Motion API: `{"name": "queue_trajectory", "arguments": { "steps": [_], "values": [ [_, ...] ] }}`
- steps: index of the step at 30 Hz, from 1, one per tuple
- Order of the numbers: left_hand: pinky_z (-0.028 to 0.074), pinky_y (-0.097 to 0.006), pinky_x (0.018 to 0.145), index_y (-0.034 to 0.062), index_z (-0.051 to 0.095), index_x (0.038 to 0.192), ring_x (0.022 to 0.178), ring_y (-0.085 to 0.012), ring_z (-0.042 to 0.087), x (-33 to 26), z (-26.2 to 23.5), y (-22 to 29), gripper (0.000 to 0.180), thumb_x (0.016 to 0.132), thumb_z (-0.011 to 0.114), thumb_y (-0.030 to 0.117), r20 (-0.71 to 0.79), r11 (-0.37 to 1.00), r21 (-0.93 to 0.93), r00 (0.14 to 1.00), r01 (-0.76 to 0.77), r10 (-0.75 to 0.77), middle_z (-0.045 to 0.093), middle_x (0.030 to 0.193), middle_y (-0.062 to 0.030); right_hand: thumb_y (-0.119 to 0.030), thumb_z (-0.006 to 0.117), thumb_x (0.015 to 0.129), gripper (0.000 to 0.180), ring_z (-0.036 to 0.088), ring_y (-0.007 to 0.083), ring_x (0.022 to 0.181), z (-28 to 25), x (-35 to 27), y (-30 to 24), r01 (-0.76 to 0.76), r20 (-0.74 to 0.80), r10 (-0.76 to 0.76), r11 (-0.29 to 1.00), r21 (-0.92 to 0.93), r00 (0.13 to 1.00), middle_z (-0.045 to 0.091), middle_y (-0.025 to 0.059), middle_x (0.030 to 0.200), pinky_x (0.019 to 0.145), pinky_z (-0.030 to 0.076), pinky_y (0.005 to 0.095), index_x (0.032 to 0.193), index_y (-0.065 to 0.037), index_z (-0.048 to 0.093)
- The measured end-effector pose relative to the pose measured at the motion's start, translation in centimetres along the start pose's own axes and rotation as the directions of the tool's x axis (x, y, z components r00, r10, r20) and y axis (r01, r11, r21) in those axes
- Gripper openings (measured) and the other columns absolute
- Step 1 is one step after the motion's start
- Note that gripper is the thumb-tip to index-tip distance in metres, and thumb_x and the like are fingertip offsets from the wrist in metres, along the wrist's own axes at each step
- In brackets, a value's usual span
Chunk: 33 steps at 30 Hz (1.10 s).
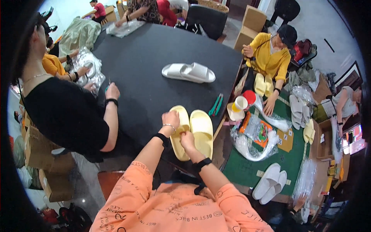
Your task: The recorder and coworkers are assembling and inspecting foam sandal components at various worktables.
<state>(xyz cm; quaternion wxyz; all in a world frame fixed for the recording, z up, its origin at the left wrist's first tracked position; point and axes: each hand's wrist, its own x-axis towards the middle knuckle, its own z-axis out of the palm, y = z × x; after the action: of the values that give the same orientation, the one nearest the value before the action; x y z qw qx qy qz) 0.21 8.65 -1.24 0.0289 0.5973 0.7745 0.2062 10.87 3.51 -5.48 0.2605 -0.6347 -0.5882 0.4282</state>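
Observation:
A pair of pale yellow slippers lies side by side at the near edge of the dark table, the left slipper point(178, 150) partly under my hands and the right slipper point(202, 129) uncovered. My left hand point(171, 119) is closed over the upper left side of the left slipper; what its fingers hold is hidden. Just below it, my right hand point(188, 140) is closed with its fingertips at the middle of the same slipper. Green-handled cutting pliers point(216, 105) rest to the right of the pair. Farther off lies a pair of white slippers point(189, 72).
The dark table point(139, 54) spreads ahead. A person in black point(65, 116) stands close at left, a small tool in hand. At right, a green-topped table point(239, 166) bears cups point(240, 103), plastic bags point(255, 131) and grey slippers point(269, 183); a person in yellow point(268, 56) sits behind it.

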Motion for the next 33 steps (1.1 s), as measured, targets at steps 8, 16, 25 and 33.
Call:
{"name": "queue_trajectory", "arguments": {
  "steps": [8, 16, 25, 33],
  "values": [
    [0.041, -0.046, 0.080, 0.0047, 0.062, 0.089, 0.092, -0.0274, 0.056, 2.0, 1.2, -1.4, 0.032, 0.080, 0.039, 0.025, 0.538, 0.986, 0.101, 0.826, 0.132, -0.165, 0.059, 0.096, -0.0152, -0.006, 0.036, 0.085, 0.018, 0.041, 0.0137, 0.038, 2.4, 2.3, -1.8, -0.391, 0.215, 0.350, 0.578, 0.716, 0.912, 0.049, 0.0062, 0.058, 0.033, 0.029, 0.0267, 0.081, -0.003, 0.053],
    [0.045, -0.042, 0.072, 0.0038, 0.060, 0.084, 0.084, -0.0275, 0.058, 5.0, 2.7, -4.7, 0.024, 0.078, 0.042, 0.019, 0.522, 0.984, 0.020, 0.841, -0.177, 0.141, 0.060, 0.089, -0.0149, -0.004, 0.042, 0.081, 0.009, 0.044, 0.0136, 0.047, 2.4, 1.8, -1.5, -0.412, 0.304, 0.283, 0.529, 0.742, 0.910, 0.051, 0.0061, 0.065, 0.040, 0.032, 0.0268, 0.081, -0.002, 0.052],
    [0.049, -0.037, 0.063, 0.0028, 0.058, 0.079, 0.075, -0.0277, 0.060, 4.0, 5.1, -6.0, 0.016, 0.075, 0.045, 0.012, 0.504, 0.877, -0.062, 0.744, -0.476, 0.439, 0.060, 0.081, -0.0145, -0.003, 0.039, 0.083, 0.014, 0.040, 0.0095, 0.049, 2.4, 0.1, -1.7, -0.374, 0.321, 0.210, 0.307, 0.875, 0.923, 0.048, 0.0016, 0.066, 0.039, 0.028, 0.0228, 0.077, -0.006, 0.051],
    [0.047, -0.035, 0.069, 0.0095, 0.065, 0.076, 0.074, -0.0279, 0.061, 3.1, 0.2, -1.5, 0.025, 0.072, 0.056, 0.033, 0.601, 0.930, -0.287, 0.799, 0.229, -0.011, 0.062, 0.075, -0.0149, -0.019, 0.045, 0.086, 0.020, 0.041, 0.0071, 0.049, -4.3, -4.5, -1.3, -0.298, 0.463, 0.068, 0.845, 0.444, 0.884, 0.044, -0.0010, 0.060, 0.043, 0.033, 0.0205, 0.096, -0.003, 0.052]
  ]
}}
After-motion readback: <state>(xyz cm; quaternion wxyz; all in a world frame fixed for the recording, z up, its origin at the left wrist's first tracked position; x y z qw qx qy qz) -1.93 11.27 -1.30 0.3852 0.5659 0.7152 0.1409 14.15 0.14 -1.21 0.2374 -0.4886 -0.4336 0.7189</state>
